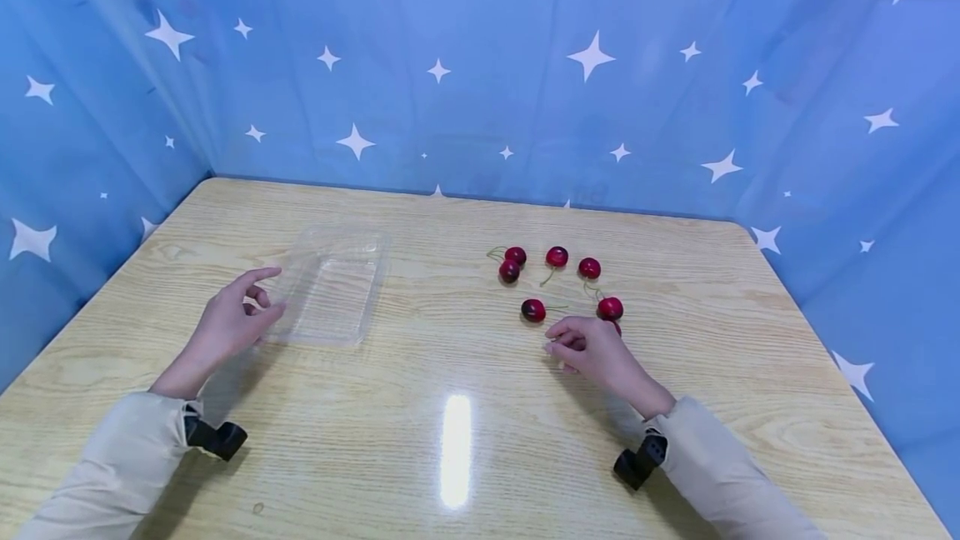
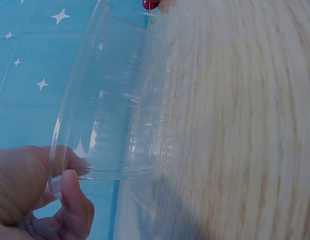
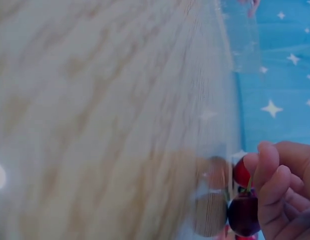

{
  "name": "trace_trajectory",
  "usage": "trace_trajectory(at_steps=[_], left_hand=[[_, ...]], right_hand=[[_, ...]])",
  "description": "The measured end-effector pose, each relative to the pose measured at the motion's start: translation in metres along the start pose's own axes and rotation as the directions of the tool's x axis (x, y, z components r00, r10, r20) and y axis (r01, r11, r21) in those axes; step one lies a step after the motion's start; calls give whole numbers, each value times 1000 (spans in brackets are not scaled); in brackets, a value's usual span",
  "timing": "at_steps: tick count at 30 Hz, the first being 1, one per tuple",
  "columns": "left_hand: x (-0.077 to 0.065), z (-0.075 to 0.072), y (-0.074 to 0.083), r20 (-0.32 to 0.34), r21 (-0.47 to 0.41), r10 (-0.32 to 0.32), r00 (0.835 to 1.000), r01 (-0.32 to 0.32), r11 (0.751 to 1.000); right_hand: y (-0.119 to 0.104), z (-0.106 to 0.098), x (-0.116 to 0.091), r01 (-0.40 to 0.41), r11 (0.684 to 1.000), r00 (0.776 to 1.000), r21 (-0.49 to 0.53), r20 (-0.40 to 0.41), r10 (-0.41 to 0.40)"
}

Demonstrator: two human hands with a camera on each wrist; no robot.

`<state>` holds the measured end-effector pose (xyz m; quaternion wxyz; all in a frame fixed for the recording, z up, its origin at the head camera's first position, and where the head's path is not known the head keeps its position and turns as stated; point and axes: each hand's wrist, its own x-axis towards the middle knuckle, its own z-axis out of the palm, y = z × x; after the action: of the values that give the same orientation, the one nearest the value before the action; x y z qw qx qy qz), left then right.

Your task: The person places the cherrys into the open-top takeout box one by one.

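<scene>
Several dark red cherries with green stems lie on the table, among them a single cherry (image 1: 533, 311) just beyond my right fingertips and another cherry (image 1: 611, 308) behind that hand. My right hand (image 1: 596, 352) hovers low with fingers loosely bent; no cherry shows within them. In the right wrist view a dark cherry (image 3: 243, 214) appears close by the fingers, its stem near a fingertip. At the left stands a clear plastic box (image 1: 327, 338), open at the top. My left hand (image 1: 232, 315) is at its left rim, thumb and forefinger apart; whether they touch it is unclear.
The wooden table (image 1: 360, 440) reaches back to a blue curtain (image 1: 480, 90) with white stars. Beyond the nearer cherries lie a pair of cherries (image 1: 510, 271) and two single ones, one of them a cherry (image 1: 557, 257) with its stem toward me.
</scene>
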<state>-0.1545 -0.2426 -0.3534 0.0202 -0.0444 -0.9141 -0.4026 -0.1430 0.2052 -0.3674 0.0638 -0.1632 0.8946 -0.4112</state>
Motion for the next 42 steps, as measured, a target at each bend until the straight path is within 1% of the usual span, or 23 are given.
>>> trace_trajectory(at_steps=[6,13,20,27,42], left_hand=[[0,1,-1,-3,16,-2,1000,2,1000],[-1,2,0,-10,25,-6,1000,6,1000],[-1,2,0,-18,23,0,1000,0,1000],[-1,3,-2,-32,19,30,999,-30,999],[0,7,-1,-52,24,79,995,-78,997]], right_hand=[[1,1,2,-18,1000,1000,7,0,18],[3,2,3,-5,1000,1000,2,4,5],[4,3,3,-5,1000,1000,20,1,5],[0,3,2,-8,1000,1000,23,1,8],[-9,0,4,50,999,999,-2,-17,-50]])
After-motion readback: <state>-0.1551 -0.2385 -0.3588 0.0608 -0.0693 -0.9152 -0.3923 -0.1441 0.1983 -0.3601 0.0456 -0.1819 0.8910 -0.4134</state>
